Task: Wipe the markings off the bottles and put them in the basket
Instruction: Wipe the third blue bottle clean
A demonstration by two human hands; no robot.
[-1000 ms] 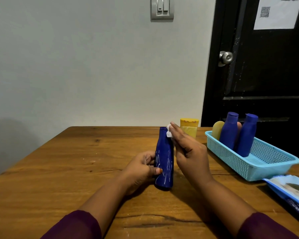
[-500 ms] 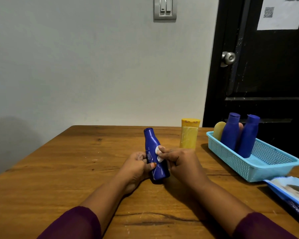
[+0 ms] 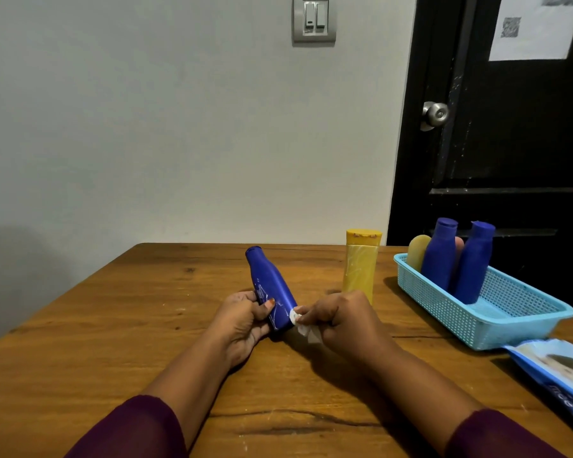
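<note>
- While 2 purple sleeves (image 3: 136, 428) are crossing the near edge of the wooden table (image 3: 96, 342), both forearms are reaching toward its middle.
- The left hand (image 3: 242, 320) is gripping a blue bottle (image 3: 272, 292) low on its body, fingers curled round it and the thumb lying over white scribbles. The bottle is tilting with its cap toward the far left, and its base is hidden between the hands.
- The right hand (image 3: 344, 322) is pinching a small white wipe (image 3: 303, 327) in curled fingers and pressing it against the bottle's lower right side.
- Bare wood is lying open left of the hands, running out to the table's left edge.
- A blue wipes pack (image 3: 556, 368) is lying at the near right edge, its far end just beside the basket's near corner.
- A yellow bottle (image 3: 360, 266) is standing upright just beyond the right hand, faint white marks showing on its front.
- A light blue basket (image 3: 516, 320) is sitting along the right side, holding 2 blue bottles (image 3: 440, 259) at its far end beside a yellowish container (image 3: 417, 251), while its near half is showing bare mesh.
- Past the far edge, a grey wall (image 3: 146, 127) is carrying a light switch (image 3: 314, 19), and a black door (image 3: 510, 143) with a metal knob (image 3: 435, 114) is standing to the right.
</note>
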